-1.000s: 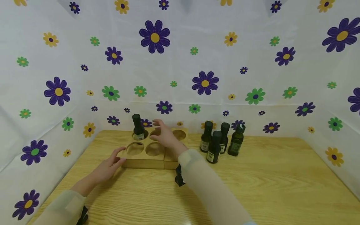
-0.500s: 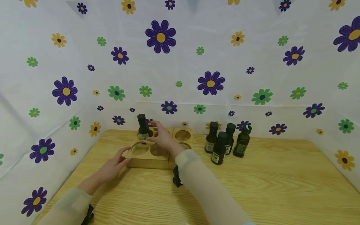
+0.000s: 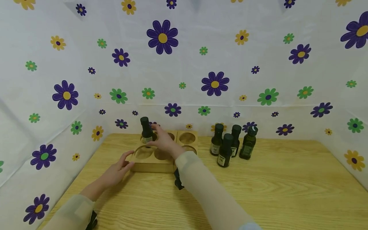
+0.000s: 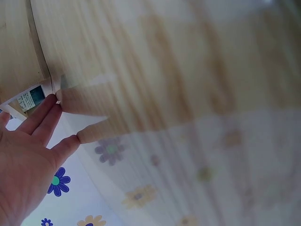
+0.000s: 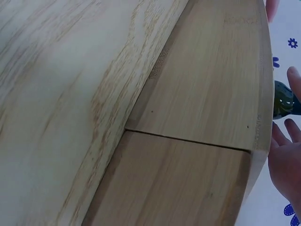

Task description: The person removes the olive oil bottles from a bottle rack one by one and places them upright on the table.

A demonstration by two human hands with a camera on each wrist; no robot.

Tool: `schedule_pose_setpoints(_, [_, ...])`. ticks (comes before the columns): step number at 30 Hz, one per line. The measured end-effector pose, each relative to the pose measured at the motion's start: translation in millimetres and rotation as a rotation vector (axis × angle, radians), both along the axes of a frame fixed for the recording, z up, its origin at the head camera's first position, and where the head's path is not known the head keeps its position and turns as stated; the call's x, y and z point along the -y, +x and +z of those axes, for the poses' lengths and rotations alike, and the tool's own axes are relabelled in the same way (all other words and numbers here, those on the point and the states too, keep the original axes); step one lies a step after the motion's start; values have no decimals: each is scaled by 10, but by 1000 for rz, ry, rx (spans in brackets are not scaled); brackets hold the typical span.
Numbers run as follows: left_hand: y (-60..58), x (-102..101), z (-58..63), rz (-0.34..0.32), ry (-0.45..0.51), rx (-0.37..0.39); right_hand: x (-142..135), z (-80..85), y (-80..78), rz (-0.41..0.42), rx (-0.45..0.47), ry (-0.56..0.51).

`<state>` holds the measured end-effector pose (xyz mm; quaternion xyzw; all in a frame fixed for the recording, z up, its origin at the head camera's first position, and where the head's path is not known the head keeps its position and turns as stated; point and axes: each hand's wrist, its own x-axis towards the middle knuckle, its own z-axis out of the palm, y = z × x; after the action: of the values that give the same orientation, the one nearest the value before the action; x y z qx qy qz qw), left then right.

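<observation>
In the head view, a small dark bottle [image 3: 147, 130] with a black cap stands in the back-left hole of a wooden bottle holder [image 3: 152, 167]. My right hand [image 3: 163, 139] reaches over the holder, its thumb low in front of this bottle and forefinger by its neck, spread apart. The right wrist view shows the green bottle [image 5: 283, 100] partly hidden between thumb and fingers; firm contact is unclear. My left hand [image 3: 115, 172] rests its extended fingertips on the holder's left edge. In the left wrist view, those fingers [image 4: 44, 120] touch the holder's corner near a bottle label [image 4: 32, 99].
Several dark bottles [image 3: 224, 151] stand grouped on the wooden table [image 3: 276, 185], right of the holder. The holder consists of two abutting blocks with a seam [image 5: 188, 140] between them. A flower-patterned white cloth [image 3: 189, 57] hangs behind and at the sides.
My right hand has moved left from beside the bottle in the holder to around it. The left hand stays at the holder's edge. The head view has shifted slightly.
</observation>
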<state>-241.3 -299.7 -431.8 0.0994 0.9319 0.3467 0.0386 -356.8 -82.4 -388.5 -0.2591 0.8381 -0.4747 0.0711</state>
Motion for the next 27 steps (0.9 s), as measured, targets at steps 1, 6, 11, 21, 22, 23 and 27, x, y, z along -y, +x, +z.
schedule_pose_setpoints(1, [3, 6, -5, -1, -2, -2, 9, -4, 5, 1, 7, -3])
schedule_pose_setpoints(6, [-16, 36, -26, -7, 7, -16, 31, -4, 4, 6, -2, 4])
schedule_pose_setpoints(11, [-43, 46, -54, -11, 8, -16, 43, -11, -18, -5, -5, 22])
schedule_pose_setpoints(21, [-6, 24, -3, 1, 5, -5, 94, -16, -11, -13, -28, 64])
schedule_pose_setpoints(22, [-5, 22, -1, 2, 4, -4, 98, -16, -11, -12, -32, 62])
schedule_pose_setpoints(23, [-4, 18, 0, 4, 5, -4, 100, -17, -13, -12, -37, 60])
schedule_pose_setpoints(27, [-11, -6, -15, 9, 4, -2, 99, -29, -21, -15, -46, 60])
